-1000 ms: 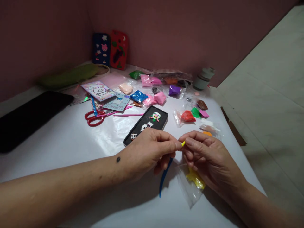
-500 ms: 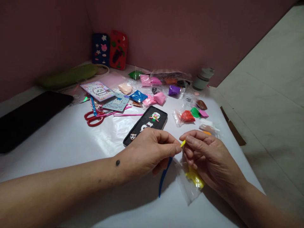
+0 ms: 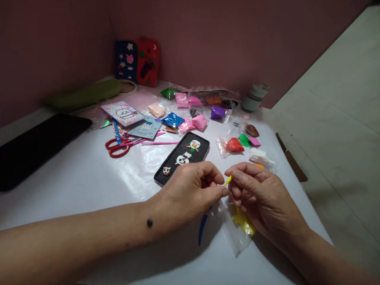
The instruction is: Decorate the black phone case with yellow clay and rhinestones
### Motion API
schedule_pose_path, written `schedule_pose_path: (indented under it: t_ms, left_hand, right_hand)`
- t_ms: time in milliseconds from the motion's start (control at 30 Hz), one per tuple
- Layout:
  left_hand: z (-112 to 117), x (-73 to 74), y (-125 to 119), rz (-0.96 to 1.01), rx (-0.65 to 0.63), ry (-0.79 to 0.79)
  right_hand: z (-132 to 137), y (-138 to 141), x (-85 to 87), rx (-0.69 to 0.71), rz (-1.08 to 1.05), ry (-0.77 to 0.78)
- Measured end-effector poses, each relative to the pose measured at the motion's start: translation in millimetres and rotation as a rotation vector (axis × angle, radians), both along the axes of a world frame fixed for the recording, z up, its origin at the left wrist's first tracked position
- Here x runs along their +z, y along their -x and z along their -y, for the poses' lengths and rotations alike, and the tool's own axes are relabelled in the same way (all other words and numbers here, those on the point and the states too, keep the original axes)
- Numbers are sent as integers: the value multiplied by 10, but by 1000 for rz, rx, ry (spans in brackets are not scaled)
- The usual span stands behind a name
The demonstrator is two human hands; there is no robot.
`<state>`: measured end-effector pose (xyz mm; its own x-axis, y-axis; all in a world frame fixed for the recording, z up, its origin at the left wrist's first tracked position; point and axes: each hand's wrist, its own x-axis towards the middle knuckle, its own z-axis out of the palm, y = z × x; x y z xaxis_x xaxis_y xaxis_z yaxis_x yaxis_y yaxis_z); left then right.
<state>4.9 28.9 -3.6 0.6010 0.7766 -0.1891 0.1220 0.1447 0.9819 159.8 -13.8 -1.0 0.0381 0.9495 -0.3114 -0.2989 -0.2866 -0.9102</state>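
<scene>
At the far left a flat black slab (image 3: pixel 41 152) lies on the white table (image 3: pixel 74 190), with a long green pouch (image 3: pixel 86 95) behind it. Next come red-handled scissors (image 3: pixel 118 150), and just behind them a cartoon card (image 3: pixel 123 113). Against the wall a dark blue case (image 3: pixel 126 65) stands beside a red case (image 3: pixel 148 61). A light blue card (image 3: pixel 145 128) lies near the scissors, and a blue packet (image 3: pixel 173 120) just beyond it. Nearer, a black case (image 3: pixel 190 156) with small figures on it lies slantwise, partly behind the left hand (image 3: pixel 190 188). That hand's thumb and forefinger are parted, close to a small yellow piece (image 3: pixel 228 181); whether they touch it is unclear. Below, a blue tool (image 3: pixel 202 231) lies on the table. The right hand (image 3: pixel 261 194) pinches the yellow piece between thumb and forefinger, above the table. Under this hand is a clear bag (image 3: pixel 237 243) with yellow clay (image 3: pixel 245 223) in it. Beyond are a red packet (image 3: pixel 235 145) and, toward the wall, a grey bottle (image 3: pixel 253 102).
</scene>
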Motion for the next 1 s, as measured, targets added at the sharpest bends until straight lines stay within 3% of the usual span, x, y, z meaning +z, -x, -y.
schedule_pose_path:
  t_ms: [500, 1000]
  left_hand:
    - [7, -68, 28, -76, 22, -321]
    - [-19, -94, 29, -106, 25, -468]
  right_hand:
    - [8, 1, -5, 22, 27, 15]
    - [9, -53, -17, 97, 12, -7]
